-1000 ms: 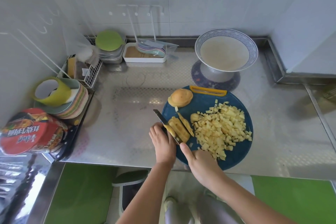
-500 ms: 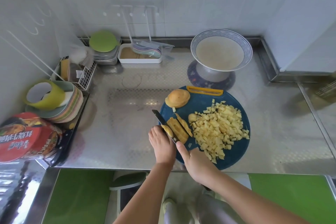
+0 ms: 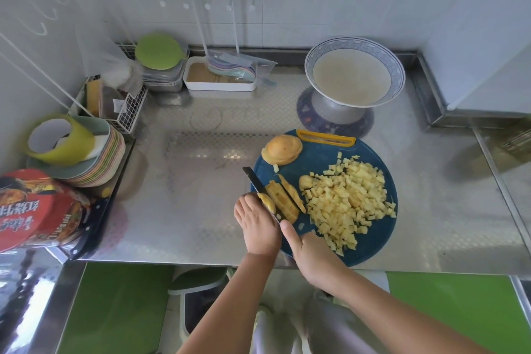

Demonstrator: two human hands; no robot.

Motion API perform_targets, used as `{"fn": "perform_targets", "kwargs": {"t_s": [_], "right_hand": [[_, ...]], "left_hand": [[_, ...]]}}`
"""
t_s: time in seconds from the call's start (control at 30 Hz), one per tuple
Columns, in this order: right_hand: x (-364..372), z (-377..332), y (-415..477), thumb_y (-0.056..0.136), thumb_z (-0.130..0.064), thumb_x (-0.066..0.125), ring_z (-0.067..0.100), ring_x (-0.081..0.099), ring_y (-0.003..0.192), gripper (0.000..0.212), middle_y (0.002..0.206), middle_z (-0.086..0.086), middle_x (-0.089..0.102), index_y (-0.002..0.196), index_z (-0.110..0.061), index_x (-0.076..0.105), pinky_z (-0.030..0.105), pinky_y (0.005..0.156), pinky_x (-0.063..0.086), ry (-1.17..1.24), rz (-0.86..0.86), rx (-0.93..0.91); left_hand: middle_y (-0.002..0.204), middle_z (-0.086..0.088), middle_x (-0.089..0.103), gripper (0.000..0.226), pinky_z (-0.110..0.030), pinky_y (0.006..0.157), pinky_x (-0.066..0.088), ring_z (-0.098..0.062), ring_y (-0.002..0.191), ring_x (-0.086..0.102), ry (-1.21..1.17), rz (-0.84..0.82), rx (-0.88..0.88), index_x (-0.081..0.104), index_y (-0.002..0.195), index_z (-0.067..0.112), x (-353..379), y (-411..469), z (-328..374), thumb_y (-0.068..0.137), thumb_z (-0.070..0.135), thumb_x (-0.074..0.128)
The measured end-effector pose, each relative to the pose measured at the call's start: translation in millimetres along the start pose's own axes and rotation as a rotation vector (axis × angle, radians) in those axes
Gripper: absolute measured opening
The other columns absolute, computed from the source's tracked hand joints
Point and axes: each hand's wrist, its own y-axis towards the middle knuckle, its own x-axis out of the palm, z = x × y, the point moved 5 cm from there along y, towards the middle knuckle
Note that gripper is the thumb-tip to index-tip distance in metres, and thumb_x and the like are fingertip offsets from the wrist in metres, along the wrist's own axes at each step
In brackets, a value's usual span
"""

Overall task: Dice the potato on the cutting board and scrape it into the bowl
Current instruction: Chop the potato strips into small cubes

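A round blue cutting board [image 3: 370,250] lies near the counter's front edge. On it is a heap of diced potato [image 3: 347,198], a few long potato strips [image 3: 283,198] at its left, and an uncut potato end [image 3: 283,149] at the far left rim. My right hand [image 3: 311,250] grips a dark knife [image 3: 254,179] whose blade rests against the strips. My left hand [image 3: 258,221] holds the leftmost potato piece [image 3: 268,202] with curled fingers. A blue-rimmed white bowl [image 3: 355,75] stands behind the board.
Stacked plates with a yellow-green cup [image 3: 61,141] and a red instant-noodle tub [image 3: 34,210] sit at the left. A wire rack [image 3: 126,106], a green lid [image 3: 158,52] on metal trays, and a white tray [image 3: 219,80] line the back wall.
The hands and knife have stayed in nearly the same place on the strips; the camera view shifted slightly.
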Motion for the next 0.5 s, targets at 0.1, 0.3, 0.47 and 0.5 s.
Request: {"fn": "perform_targets", "kwargs": {"t_s": [0.1,0.3,0.47,0.5], "right_hand": [[0,-1,1,0.098,-0.064,0.015,0.022,0.058,0.072,0.071,0.081,0.009,0.065,0.064,-0.010,0.048,0.024,0.056,0.037,-0.017,0.001,-0.016],[-4,-1,3,0.095,-0.069,0.013,0.021,0.055,0.061,0.071,0.068,0.007,0.055,0.063,-0.013,0.043,0.026,0.051,0.038,0.017,-0.080,0.077],[-10,4,10,0.091,-0.077,0.013,0.018,0.040,0.033,0.072,0.045,0.004,0.040,0.063,-0.015,0.036,0.020,0.039,0.035,0.102,-0.103,0.124],[-9,5,10,0.091,-0.077,0.013,0.017,0.039,0.032,0.072,0.045,0.004,0.039,0.062,-0.015,0.037,0.020,0.038,0.033,0.089,-0.097,0.110]], "left_hand": [[0.097,-0.016,0.050,0.044,-0.049,0.098,0.037,-0.034,0.095,0.047,0.012,0.001,0.005,0.050,0.101,-0.001,0,1,1,0.081,0.022,0.018],[0.095,-0.014,0.048,0.042,-0.043,0.097,0.032,-0.029,0.094,0.043,-0.035,0.019,-0.002,0.049,0.098,0.001,2,2,0,0.084,0.024,0.018],[0.094,-0.010,0.049,0.033,-0.036,0.092,0.028,-0.028,0.092,0.044,-0.058,0.058,-0.044,0.048,0.095,0.006,7,2,-3,0.093,0.028,0.024],[0.094,-0.011,0.049,0.033,-0.036,0.092,0.028,-0.029,0.091,0.045,-0.054,0.067,-0.043,0.048,0.095,0.006,7,2,-2,0.093,0.028,0.024]]}}
